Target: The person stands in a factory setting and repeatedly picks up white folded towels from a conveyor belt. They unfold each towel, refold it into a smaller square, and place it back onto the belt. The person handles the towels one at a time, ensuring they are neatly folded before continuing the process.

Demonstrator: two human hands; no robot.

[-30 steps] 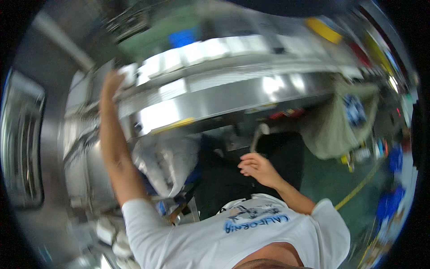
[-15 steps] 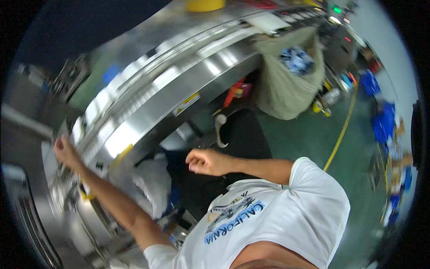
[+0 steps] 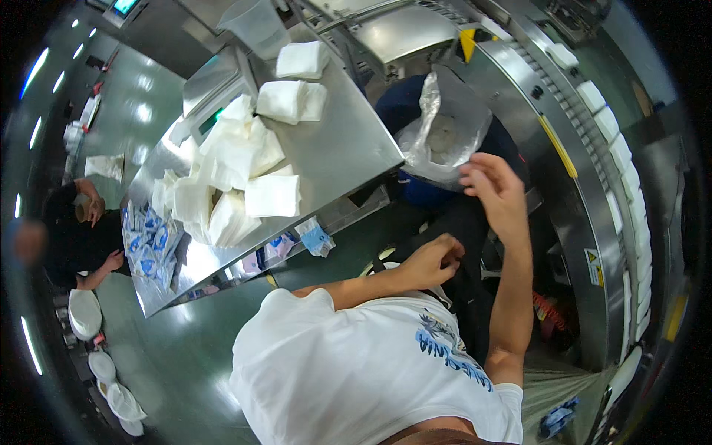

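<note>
My right hand [image 3: 498,194] is raised beside a clear plastic bag [image 3: 475,119] that lines a dark bin. Its fingers are loosely bent and spread, and the fingertips overlap the bag's near edge; whether they touch it I cannot tell. Nothing shows in its grasp. Lower and to the left, my left hand [image 3: 434,263] hangs in front of my white shirt with fingers loosely curled, a gap by the thumb and nothing visible in it. On the steel table [image 3: 348,141] to the left lie a loose heap of folded white pads [image 3: 230,159] and neater stacks of pads [image 3: 302,59].
Blue-and-white packets [image 3: 152,248] cover the table's left end, near a person [image 3: 81,237]. A clear plastic tub [image 3: 256,28] stands at the table's far end. On the right curves a conveyor [image 3: 593,133] carrying white pads. A pale sack [image 3: 564,393] sits at lower right.
My view has swung left, from the conveyor and sack to the table of pads. My left hand has left the conveyor side and is drawn in near my body; my right hand is raised by the bag.
</note>
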